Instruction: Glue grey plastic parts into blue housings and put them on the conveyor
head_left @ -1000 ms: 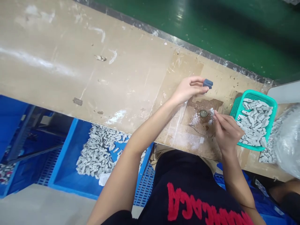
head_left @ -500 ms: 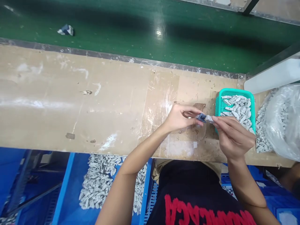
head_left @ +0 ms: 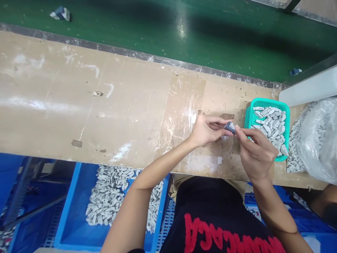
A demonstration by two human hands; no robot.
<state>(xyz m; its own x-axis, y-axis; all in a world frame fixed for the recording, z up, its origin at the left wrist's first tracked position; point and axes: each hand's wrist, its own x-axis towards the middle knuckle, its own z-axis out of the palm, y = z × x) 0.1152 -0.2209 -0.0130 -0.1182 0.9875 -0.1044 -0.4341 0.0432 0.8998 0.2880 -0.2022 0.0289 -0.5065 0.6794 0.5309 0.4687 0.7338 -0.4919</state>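
Observation:
My left hand [head_left: 207,130] and my right hand [head_left: 256,153] meet above the bench, fingertips pinching a small dark blue block [head_left: 230,127]. A pale grey piece [head_left: 232,127] seems pressed against its right end, though fingers partly hide the join. Just below the hands, a clear plastic sheet [head_left: 223,147] lies on the worn wooden bench [head_left: 92,123]. My right hand is nearest a teal mesh basket [head_left: 249,119] heaped with several grey pieces.
A bulging clear plastic bag [head_left: 318,140] lies right of the basket, with loose grey pieces beside it. Below the bench stands a blue crate [head_left: 67,207] holding a heap of grey pieces. A white panel [head_left: 308,88] stands at right. Scraps lie on the green floor [head_left: 184,38].
My hands have come together, and the blue block and grey piece now touch. A second ago they were apart. The view has also shifted, showing more green floor.

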